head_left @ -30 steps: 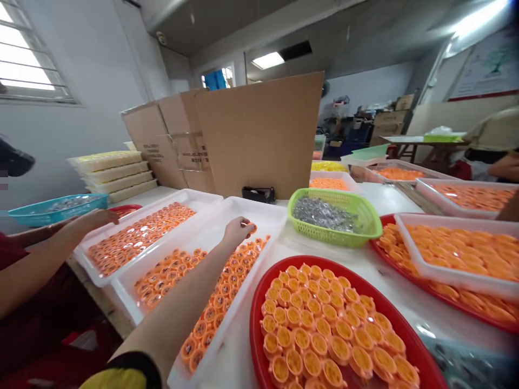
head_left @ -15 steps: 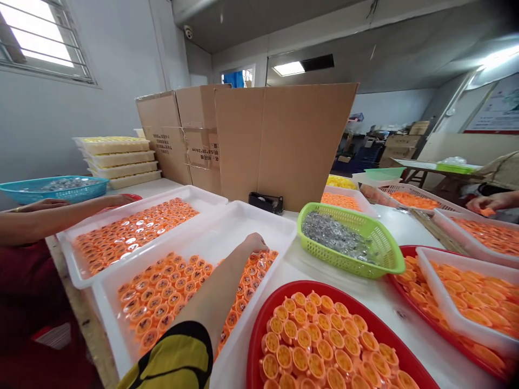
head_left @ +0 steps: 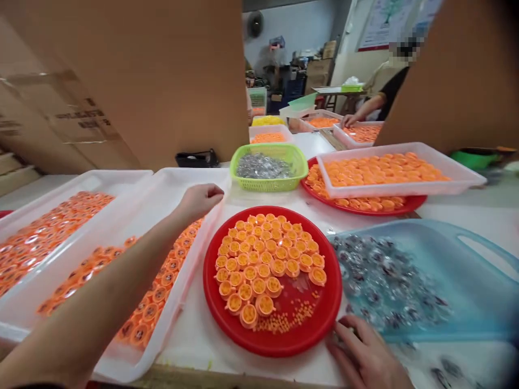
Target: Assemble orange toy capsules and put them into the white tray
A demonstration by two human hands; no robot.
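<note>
My left hand (head_left: 198, 200) hovers with curled fingers over the far right corner of a white tray (head_left: 162, 186) holding rows of orange caps (head_left: 156, 294); nothing shows in its grip. My right hand (head_left: 367, 356) rests with fingers spread on the table at the near right edge of a red round tray (head_left: 284, 340). That tray carries several orange cups with yellow centres (head_left: 265, 259) and loose yellow beads (head_left: 284, 321).
A blue tray (head_left: 466, 270) of small clear-wrapped pieces lies right of the red tray. A green basket (head_left: 267, 165) of silvery pieces stands behind. Further white trays of orange parts (head_left: 381, 170), cardboard boxes (head_left: 133, 81) and another person's arm (head_left: 365, 111) are beyond.
The view swung right and down. My left hand lifted from the orange caps toward the tray's corner. My right hand came into view beside the red tray.
</note>
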